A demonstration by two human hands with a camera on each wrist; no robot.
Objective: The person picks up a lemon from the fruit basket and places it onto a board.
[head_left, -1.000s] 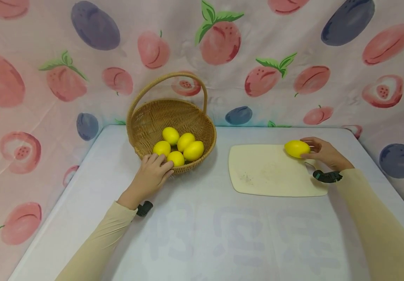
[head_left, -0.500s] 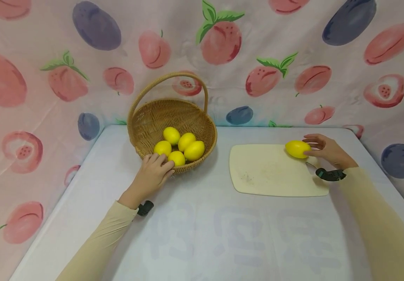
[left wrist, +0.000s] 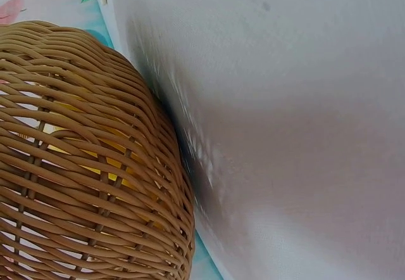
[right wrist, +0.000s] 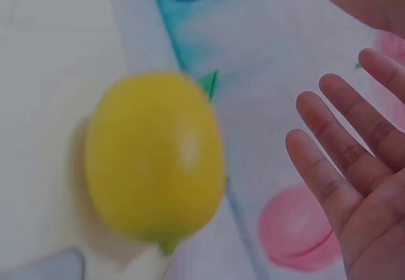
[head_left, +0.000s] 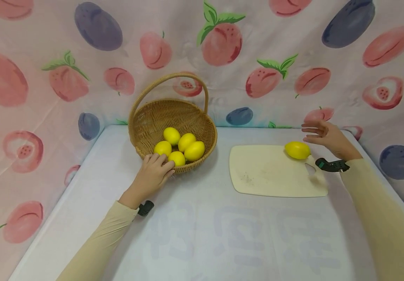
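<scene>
The right hand (head_left: 330,138), fingers spread and released, hovers just beside a lemon (head_left: 297,150) at the cutting board's (head_left: 269,171) far edge. The left hand (head_left: 151,173) grips the basket's (head_left: 168,109) near rim; a strip of counter (head_left: 205,203) separates basket and board.

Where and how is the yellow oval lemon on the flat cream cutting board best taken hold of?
I'd grip the lemon around its rounded middle, thumb near, fingers on the far side, probably from above right, where the bare right hand is. It lies on its side, long axis roughly left to right, so pinching the tapered ends would likely be less secure.
</scene>
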